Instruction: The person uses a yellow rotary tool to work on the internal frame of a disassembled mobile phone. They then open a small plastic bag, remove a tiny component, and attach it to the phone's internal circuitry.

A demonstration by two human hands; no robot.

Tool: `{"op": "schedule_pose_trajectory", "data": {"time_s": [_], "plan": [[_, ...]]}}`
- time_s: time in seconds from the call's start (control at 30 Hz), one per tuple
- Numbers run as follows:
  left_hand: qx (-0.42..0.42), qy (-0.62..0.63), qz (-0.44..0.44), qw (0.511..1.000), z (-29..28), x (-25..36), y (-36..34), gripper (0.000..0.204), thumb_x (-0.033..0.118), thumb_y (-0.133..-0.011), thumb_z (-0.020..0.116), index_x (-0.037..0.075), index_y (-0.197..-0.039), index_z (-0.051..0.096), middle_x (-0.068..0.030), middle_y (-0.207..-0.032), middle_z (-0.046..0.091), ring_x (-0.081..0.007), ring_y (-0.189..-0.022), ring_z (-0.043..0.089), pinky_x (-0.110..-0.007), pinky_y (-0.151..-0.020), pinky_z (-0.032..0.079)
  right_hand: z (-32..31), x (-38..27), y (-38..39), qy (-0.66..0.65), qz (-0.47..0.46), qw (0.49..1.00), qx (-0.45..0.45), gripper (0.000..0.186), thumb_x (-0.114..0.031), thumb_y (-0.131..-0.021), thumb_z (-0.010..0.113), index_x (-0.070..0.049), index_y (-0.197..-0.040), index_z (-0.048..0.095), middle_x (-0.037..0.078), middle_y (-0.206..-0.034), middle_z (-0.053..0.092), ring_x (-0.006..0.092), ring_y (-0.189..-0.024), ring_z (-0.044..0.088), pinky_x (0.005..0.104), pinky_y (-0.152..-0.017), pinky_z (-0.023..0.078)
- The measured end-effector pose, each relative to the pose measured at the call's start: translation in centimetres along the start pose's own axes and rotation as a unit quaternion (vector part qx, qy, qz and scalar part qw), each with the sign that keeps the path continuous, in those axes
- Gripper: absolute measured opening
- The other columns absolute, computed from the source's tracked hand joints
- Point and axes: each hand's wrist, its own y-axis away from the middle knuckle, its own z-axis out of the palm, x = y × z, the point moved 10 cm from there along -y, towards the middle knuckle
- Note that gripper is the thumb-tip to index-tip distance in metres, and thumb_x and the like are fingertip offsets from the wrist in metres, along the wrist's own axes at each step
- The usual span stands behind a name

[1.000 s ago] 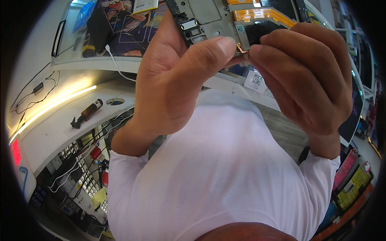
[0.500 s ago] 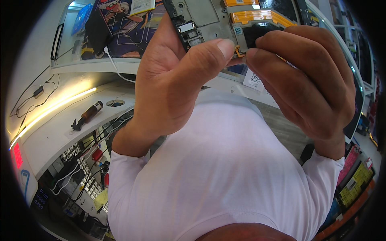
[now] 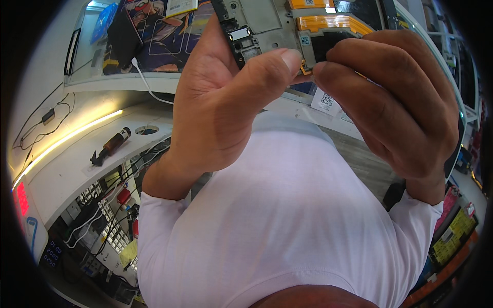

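My left hand [image 3: 221, 108] holds an opened phone [image 3: 269, 38] at the top of the view, its thumb pressed along the near edge of the bare grey inner frame. A wide orange flex cable [image 3: 328, 23] crosses the phone's right part, next to a black section. Close by my left thumb tip, a small orange flex piece [image 3: 305, 69] shows at the near edge. My right hand [image 3: 405, 97] is closed, thumb and fingertips pinched at the phone's near edge. Whatever lies right between those fingertips is hidden.
On a patterned mat [image 3: 167, 43] at the far left lies a dark phone [image 3: 125, 36] with a white cable [image 3: 149, 87] plugged in. A yellow-edged battery [image 3: 181, 6] is beside it. A brown bottle [image 3: 111, 146] rests on the lower left shelf [image 3: 67, 177].
The opened phone has shifted very slightly right within the view. My right hand has moved a little to the right, its fingers still pinched. My left grip looks the same.
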Motion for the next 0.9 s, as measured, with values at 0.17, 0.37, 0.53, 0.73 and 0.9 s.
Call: {"op": "schedule_pose_trajectory", "data": {"time_s": [0.17,0.37,0.53,0.73,0.9], "plan": [[0.041,-0.022,-0.032,0.998,-0.7,-0.8,0.3,0.046,0.004,-0.099,0.057,-0.002,-0.143,0.046,-0.0117,-0.122,0.068,-0.0176,-0.103,0.069,-0.033,-0.088,0.058,0.2,0.1,0.0,-0.009,0.012,1.0,-0.013,0.031,-0.012,-0.068,0.087,-0.004,-0.096,0.075,0.008,-0.092,0.072,0.0219,-0.078,0.07,0.0309,-0.057,0.057],[0.039,-0.027,-0.03,0.998,-0.4,-1.0,0.0,0.045,0.003,-0.1,0.056,-0.001,-0.143,0.047,-0.0124,-0.126,0.067,-0.019,-0.109,0.069,-0.034,-0.094,0.058,0.5,0.4,0.3,-0.006,0.018,1.0,-0.013,0.032,-0.014,-0.069,0.089,-0.005,-0.097,0.076,0.008,-0.092,0.072,0.0218,-0.08,0.07,0.0314,-0.059,0.058],[0.025,-0.035,-0.035,0.998,-0.5,-1.2,-0.2,0.044,0.003,-0.1,0.055,-0.002,-0.143,0.047,-0.0137,-0.128,0.066,-0.0208,-0.112,0.069,-0.035,-0.096,0.058,0.6,0.5,0.4,-0.015,0.037,0.999,-0.022,0.034,-0.015,-0.069,0.089,-0.005,-0.098,0.075,0.009,-0.092,0.072,0.0218,-0.08,0.07,0.0322,-0.059,0.057],[0.026,-0.037,-0.03,0.999,-0.4,-1.2,-0.6,0.043,0.006,-0.1,0.055,-0.004,-0.141,0.047,-0.0169,-0.13,0.066,-0.0273,-0.115,0.069,-0.043,-0.099,0.058,-0.1,1.8,0.4,-0.072,0.047,0.995,-0.049,0.035,-0.009,-0.075,0.088,-0.001,-0.106,0.073,0.012,-0.099,0.072,0.0222,-0.082,0.07,0.0312,-0.064,0.055],[0.005,-0.063,-0.003,0.998,0.2,-0.5,-1.2,0.045,0.008,-0.099,0.056,-0.006,-0.141,0.048,-0.0187,-0.132,0.065,-0.0293,-0.117,0.069,-0.052,-0.102,0.058,-0.2,4.2,1.2,-0.093,0.089,0.991,-0.037,0.031,-0.008,-0.081,0.085,0.001,-0.109,0.073,0.013,-0.101,0.072,0.0208,-0.086,0.07,0.0296,-0.067,0.054]]}}
